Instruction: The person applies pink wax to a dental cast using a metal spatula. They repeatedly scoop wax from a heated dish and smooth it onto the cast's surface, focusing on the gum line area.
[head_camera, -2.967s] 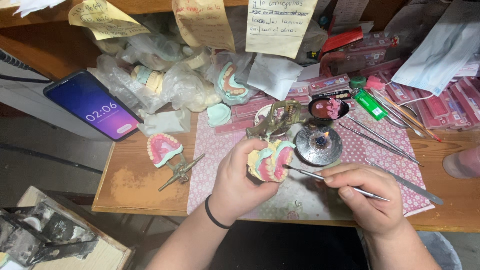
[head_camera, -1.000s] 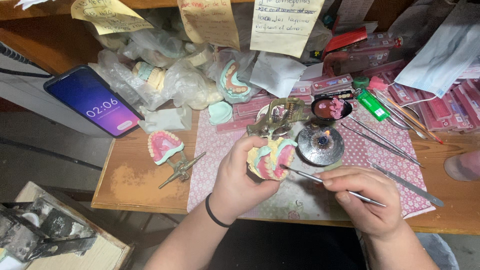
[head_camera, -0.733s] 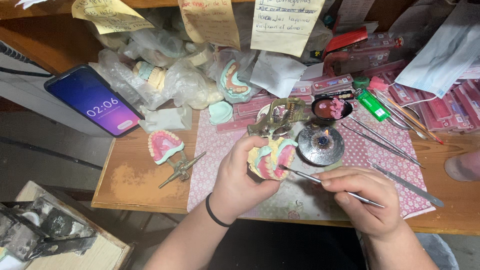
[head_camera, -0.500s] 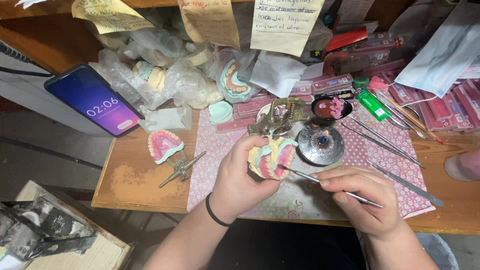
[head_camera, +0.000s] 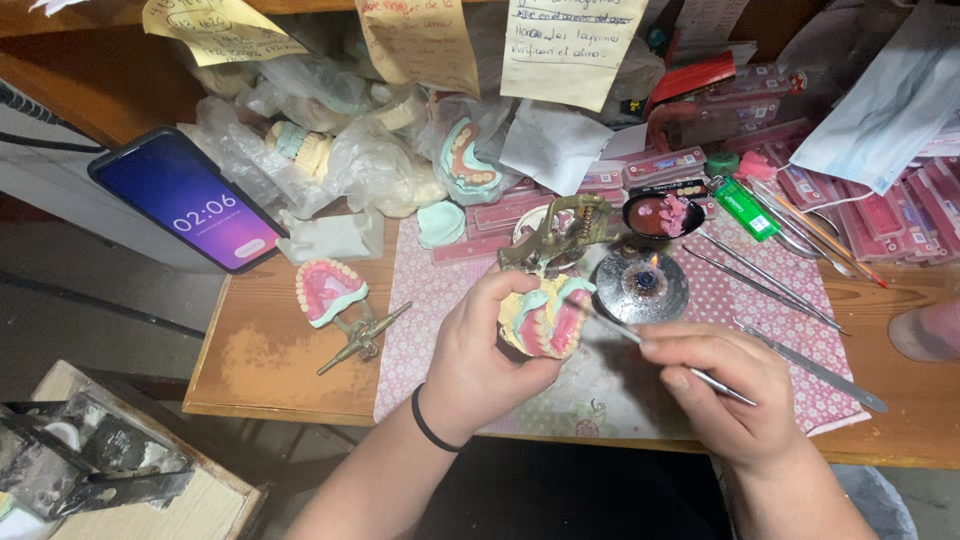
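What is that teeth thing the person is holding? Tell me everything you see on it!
It is a denture model with a cream, plaster-looking base, a pale green rim, pink wax-like gums and a curved row of small teeth. The left hand cups it above the pink dotted mat, with the teeth side facing the camera. The tip of a thin metal tool, pinched in the right hand, reaches its right edge.

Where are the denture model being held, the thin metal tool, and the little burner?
denture model (head_camera: 545, 318), head view, on its pink gum wax.
thin metal tool (head_camera: 610, 325), head view, on the shaft near its tip.
little burner (head_camera: 641, 285), head view, on its round metal dish.
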